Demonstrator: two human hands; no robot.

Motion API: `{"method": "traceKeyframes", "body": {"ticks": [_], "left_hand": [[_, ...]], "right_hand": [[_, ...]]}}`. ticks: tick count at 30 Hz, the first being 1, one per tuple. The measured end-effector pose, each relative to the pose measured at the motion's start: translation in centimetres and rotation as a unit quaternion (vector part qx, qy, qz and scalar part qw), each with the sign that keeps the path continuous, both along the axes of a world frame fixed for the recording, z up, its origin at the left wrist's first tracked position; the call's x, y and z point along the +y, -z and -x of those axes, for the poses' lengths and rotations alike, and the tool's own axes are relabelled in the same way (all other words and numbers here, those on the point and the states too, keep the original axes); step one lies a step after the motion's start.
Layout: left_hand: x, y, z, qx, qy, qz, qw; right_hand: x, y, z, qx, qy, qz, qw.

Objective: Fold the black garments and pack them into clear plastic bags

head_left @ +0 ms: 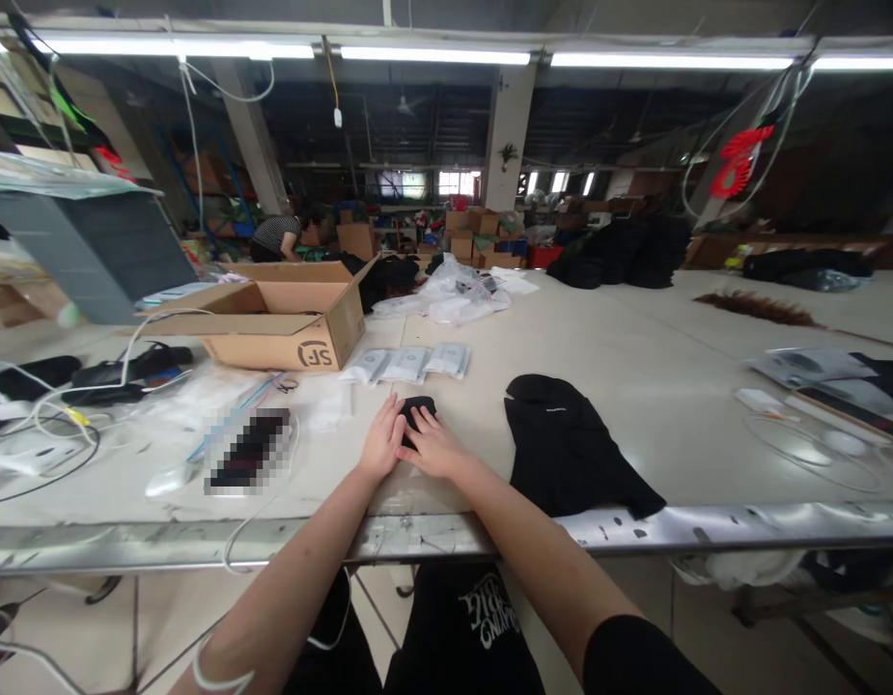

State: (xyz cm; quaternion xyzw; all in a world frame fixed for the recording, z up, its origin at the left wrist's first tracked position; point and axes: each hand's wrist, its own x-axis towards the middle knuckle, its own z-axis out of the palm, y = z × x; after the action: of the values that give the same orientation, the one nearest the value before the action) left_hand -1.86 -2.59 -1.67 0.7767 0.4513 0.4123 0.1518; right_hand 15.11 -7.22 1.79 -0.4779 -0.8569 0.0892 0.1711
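A small folded bundle of black cloth (418, 402) lies on the table just in front of me, largely covered by my hands. My left hand (382, 442) grips its left side, with the fingers close together and pointing away from me. From the right, my right hand (435, 446) holds it down, its fingers bent over the top and its thumb close to my left hand. To the right of my hands a larger black fabric piece (562, 444) with small white lettering lies flat. Beyond my hands sit three white packets (404, 365) in a row.
An open cardboard box (287, 323) stands behind to the left, beside a grey bin (91, 251). Cables, clear plastic and a blurred-out object (249, 451) lie at left. Plastic bags (453, 290) and black stacks (627, 253) are farther back. A metal edge (432, 534) runs along the table front.
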Motion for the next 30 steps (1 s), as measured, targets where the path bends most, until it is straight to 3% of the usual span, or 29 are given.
{"method": "traceKeyframes", "body": {"ticks": [4, 8, 12, 14, 17, 18, 20, 22, 24, 26, 28, 30], "left_hand": [[0.8, 0.7, -0.3, 0.097, 0.068, 0.043, 0.992], [1.9, 1.2, -0.7, 0.165, 0.04, 0.081, 0.982], [2.3, 0.4, -0.9, 0.202, 0.012, 0.108, 0.973], [2.1, 0.0, -1.2, 0.216, 0.02, 0.101, 0.971], [1.8, -0.2, -1.6, 0.221, 0.035, 0.086, 0.971], [1.8, -0.1, -1.6, 0.216, 0.04, 0.085, 0.972], [1.9, 0.1, -1.3, 0.187, 0.052, 0.092, 0.977], [2.4, 0.2, -0.3, 0.129, 0.052, 0.098, 0.985], [3.1, 0.2, 1.7, 0.065, 0.006, 0.074, 0.995], [3.8, -0.1, 4.0, 0.045, -0.086, 0.015, 0.995], [4.4, -0.5, 6.2, 0.085, -0.177, -0.021, 0.98], [4.8, -0.8, 7.4, 0.145, -0.26, 0.022, 0.954]], "right_hand": [[0.1, 0.6, -0.6, 0.007, -0.025, 0.022, 0.999], [0.9, 1.0, -1.1, 0.018, -0.03, 0.055, 0.998], [2.6, 0.1, -1.5, 0.035, -0.011, 0.077, 0.996], [3.4, -0.7, -1.0, 0.049, 0.047, 0.078, 0.995], [4.0, -1.2, 0.7, 0.061, 0.233, 0.059, 0.969], [4.1, -1.1, 1.3, 0.058, 0.265, 0.04, 0.962], [4.3, -0.5, 2.2, 0.053, 0.264, 0.007, 0.963], [4.6, 0.0, 2.2, 0.046, 0.233, 0.028, 0.971], [5.0, 0.4, 1.4, 0.036, 0.203, 0.079, 0.975], [5.2, 0.3, 0.0, 0.02, 0.175, 0.099, 0.979], [5.2, 0.0, -1.5, -0.008, 0.163, 0.116, 0.98], [4.7, -0.2, -2.9, -0.028, 0.169, 0.131, 0.976]]}}
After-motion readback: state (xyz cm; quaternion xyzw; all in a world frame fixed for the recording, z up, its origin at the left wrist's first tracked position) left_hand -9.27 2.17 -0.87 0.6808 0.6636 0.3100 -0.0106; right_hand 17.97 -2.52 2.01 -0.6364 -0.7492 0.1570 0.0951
